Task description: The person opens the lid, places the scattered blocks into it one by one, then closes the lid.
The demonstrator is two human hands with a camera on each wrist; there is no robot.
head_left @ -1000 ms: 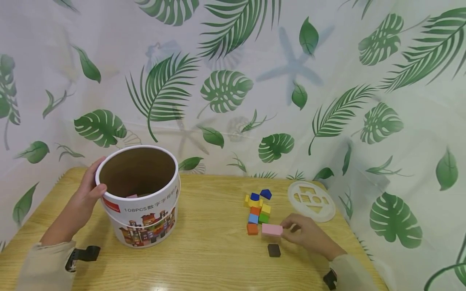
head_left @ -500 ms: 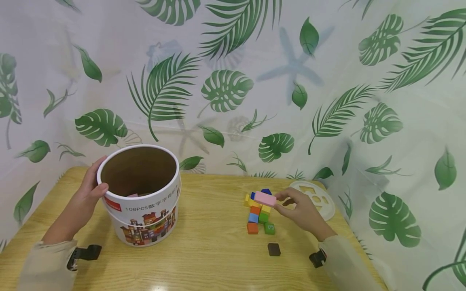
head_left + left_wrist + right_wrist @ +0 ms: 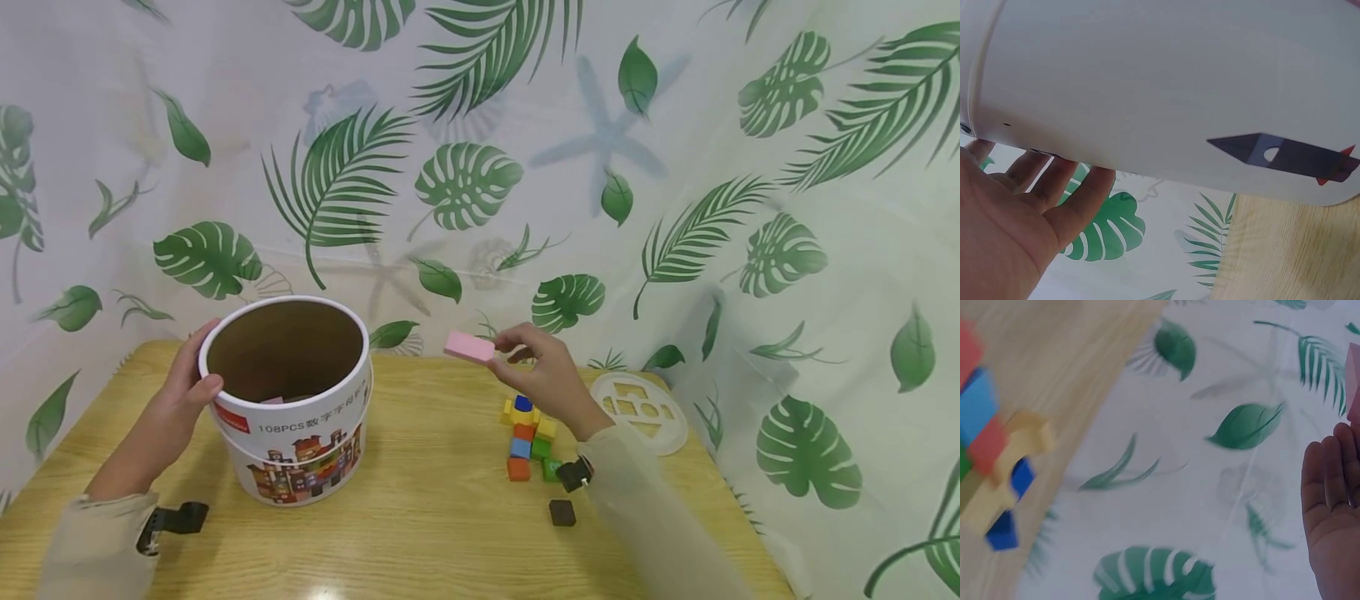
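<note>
The left hand [image 3: 183, 375] grips the bucket [image 3: 296, 442], probably for steadiness; the right hand [image 3: 546, 375] pinches a pink block [image 3: 468, 347] by its near end.

Wrinkled beige sleeves [image 3: 651, 508] run to the wrists; a small black device [image 3: 183, 518] sits at the left, a black unit [image 3: 576, 474] at the right. The fingers [image 3: 1082, 203] are bare.

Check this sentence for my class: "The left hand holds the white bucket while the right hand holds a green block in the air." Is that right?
Not quite: the block's colour is wrong. The head view shows the left hand holding the white bucket while the right hand holds a pink block in the air.
</note>
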